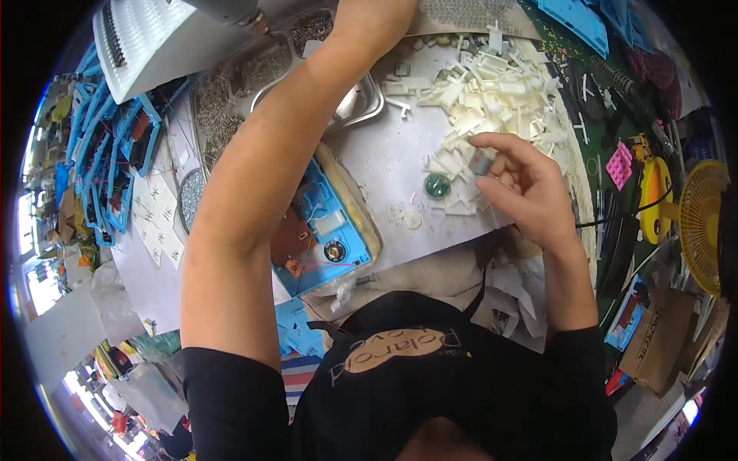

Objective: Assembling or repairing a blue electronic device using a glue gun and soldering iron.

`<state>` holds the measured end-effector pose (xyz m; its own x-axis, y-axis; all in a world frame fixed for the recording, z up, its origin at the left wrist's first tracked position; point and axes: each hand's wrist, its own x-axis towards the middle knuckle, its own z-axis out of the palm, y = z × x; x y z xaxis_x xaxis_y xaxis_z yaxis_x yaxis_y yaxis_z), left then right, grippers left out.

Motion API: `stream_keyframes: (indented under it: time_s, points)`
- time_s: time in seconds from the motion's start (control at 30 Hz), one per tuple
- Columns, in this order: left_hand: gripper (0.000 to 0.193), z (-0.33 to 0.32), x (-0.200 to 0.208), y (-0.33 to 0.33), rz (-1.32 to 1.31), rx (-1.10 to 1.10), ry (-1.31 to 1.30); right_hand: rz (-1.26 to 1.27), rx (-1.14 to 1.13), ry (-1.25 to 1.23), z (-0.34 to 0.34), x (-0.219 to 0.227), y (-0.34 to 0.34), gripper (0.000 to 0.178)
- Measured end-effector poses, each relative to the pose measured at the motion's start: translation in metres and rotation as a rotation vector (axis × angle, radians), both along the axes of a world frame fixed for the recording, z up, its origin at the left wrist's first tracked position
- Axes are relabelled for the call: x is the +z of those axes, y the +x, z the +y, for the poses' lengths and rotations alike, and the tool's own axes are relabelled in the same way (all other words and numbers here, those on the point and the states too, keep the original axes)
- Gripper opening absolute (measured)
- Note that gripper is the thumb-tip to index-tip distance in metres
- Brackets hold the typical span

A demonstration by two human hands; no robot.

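Note:
Between the thumb and fingers of my right hand (530, 184) is a small grey metal part (482, 162), held above the table beside a heap of white plastic pieces (477, 115). My left arm stretches across the table to the top edge of the picture. There my left hand (378, 19) is partly cut off and its fingers are out of sight. Beneath that arm lies an open blue plastic casing (350, 273) with a brown board, thin wires and a round black part (335, 250). A round green container (437, 185) stands below the grey part.
Metal trays (211, 107) of small metal pieces stand behind my left arm, below a power driver's tip (260, 23). Blue casings (108, 161) are stacked at the left. On the right are a yellow fan (701, 227) and a cardboard box (661, 338).

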<state>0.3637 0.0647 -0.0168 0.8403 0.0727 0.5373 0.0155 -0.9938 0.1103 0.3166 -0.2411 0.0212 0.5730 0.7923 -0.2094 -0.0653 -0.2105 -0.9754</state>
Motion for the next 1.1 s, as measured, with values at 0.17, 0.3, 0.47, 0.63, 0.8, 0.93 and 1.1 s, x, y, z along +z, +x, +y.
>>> stream_keyframes:
  time_s: [0.17,0.3,0.47,0.63,0.8,0.93,1.1]
  points:
    - [0.015,-0.021,0.042,-0.041,-0.182,-0.212,-0.159,-0.397,0.272,-0.166,0.011,-0.002,0.006,0.044]
    - [0.02,-0.063,0.088,-0.15,0.088,-0.257,-0.707,-0.656,0.435,-0.176,0.018,-0.019,0.012,0.043]
    - [0.014,-0.083,0.091,-0.258,0.14,-0.136,-1.128,-0.781,0.555,-0.225,0.037,-0.018,0.016,0.039]
    - [0.014,-0.112,0.057,-0.301,0.071,-0.015,-1.259,-0.873,0.542,-0.236,0.039,-0.021,0.007,0.04]
    - [0.022,-0.128,0.038,-0.312,0.034,0.082,-1.316,-0.086,0.394,-0.181,0.037,0.006,-0.008,0.04]
    - [0.037,-0.133,0.03,-0.317,0.083,0.113,-1.417,0.372,0.351,0.045,0.048,0.003,-0.067,0.047]
    - [0.038,-0.129,0.034,-0.321,0.094,0.147,-1.451,0.559,0.427,0.101,0.066,-0.015,-0.085,0.047]
